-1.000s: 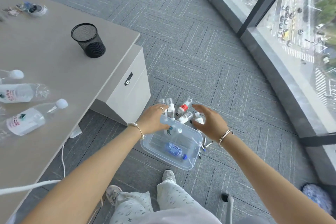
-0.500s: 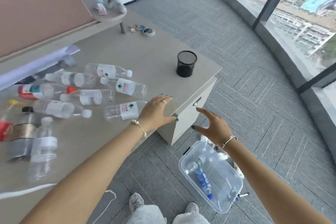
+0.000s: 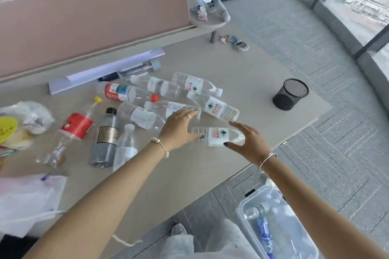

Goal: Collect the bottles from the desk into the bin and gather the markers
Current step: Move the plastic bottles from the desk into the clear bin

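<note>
both my hands are over the desk point(image 3: 210, 166), matte beige laminate, smooth with a sharp front edge. nearest bottle point(image 3: 216, 135) is clear thin plastic, lying on its side near the front right edge, white label with red print and a green diamond.

left hand point(image 3: 179, 127): palm down, fingers spread and nearly straight, tips reaching the neighbouring clear bottle point(image 3: 172, 108), thumb against the left end of the nearest bottle. not wrapped round anything. ring on one finger, bead bracelet at the wrist.

right hand point(image 3: 248, 141): fingers loosely curved into a c, fingertips at the right end of the nearest bottle. can't tell whether it's actually gripping or just touching. thin metal bangle at the wrist.

rest of the bottles lie in a loose cluster behind the left hand, mostly clear ribbed plastic with white caps, one red-labelled bottle point(image 3: 124, 91) with a red cap, plus a dark tinted bottle point(image 3: 106, 135) with a black cap.

bin point(image 3: 244, 212) is translucent plastic, rectangular with rounded corners, on the grey carpet below the desk's right corner, a couple of bottles inside.

black wire-mesh cup point(image 3: 290, 93), cylindrical, stands on the desk's right side.
</note>
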Available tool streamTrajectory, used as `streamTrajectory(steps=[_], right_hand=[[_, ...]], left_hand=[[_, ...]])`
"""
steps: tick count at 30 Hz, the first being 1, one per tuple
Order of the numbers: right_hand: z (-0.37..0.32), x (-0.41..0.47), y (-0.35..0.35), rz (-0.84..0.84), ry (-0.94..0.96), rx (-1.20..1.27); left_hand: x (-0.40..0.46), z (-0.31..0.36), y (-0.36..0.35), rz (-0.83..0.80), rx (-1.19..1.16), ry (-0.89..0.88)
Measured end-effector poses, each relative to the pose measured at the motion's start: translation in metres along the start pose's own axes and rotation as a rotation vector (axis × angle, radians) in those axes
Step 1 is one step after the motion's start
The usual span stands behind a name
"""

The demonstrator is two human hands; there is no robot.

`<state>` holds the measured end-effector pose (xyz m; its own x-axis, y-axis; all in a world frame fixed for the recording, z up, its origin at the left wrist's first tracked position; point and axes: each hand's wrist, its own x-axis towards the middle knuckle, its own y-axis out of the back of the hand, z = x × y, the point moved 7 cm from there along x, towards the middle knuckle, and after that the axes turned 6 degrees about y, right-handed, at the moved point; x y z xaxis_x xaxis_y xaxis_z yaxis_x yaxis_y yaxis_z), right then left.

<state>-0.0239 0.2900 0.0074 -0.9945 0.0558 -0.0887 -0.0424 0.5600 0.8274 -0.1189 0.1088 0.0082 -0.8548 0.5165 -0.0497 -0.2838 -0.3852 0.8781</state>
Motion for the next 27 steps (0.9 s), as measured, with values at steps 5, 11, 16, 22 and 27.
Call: streamTrajectory(steps=[5,11,16,22,27], right_hand=[[0.002,0.034,-0.019,-0.103,0.06,-0.088],[0.016,0.065,-0.05,-0.27,0.099,-0.143],[0.028,0.077,-0.059,-0.357,0.099,-0.108],[0.037,0.08,-0.043,-0.292,0.093,-0.052],[0.04,0.064,-0.022,-0.21,0.066,-0.038]], left_hand=[[0.021,-0.033,0.002,0.031,0.027,0.058],[0.053,-0.056,-0.014,-0.088,0.119,0.175],[0.077,-0.069,-0.033,-0.213,0.303,0.194],[0.089,-0.068,-0.037,-0.239,0.398,0.157],[0.087,-0.042,-0.018,-0.169,0.426,0.077]])
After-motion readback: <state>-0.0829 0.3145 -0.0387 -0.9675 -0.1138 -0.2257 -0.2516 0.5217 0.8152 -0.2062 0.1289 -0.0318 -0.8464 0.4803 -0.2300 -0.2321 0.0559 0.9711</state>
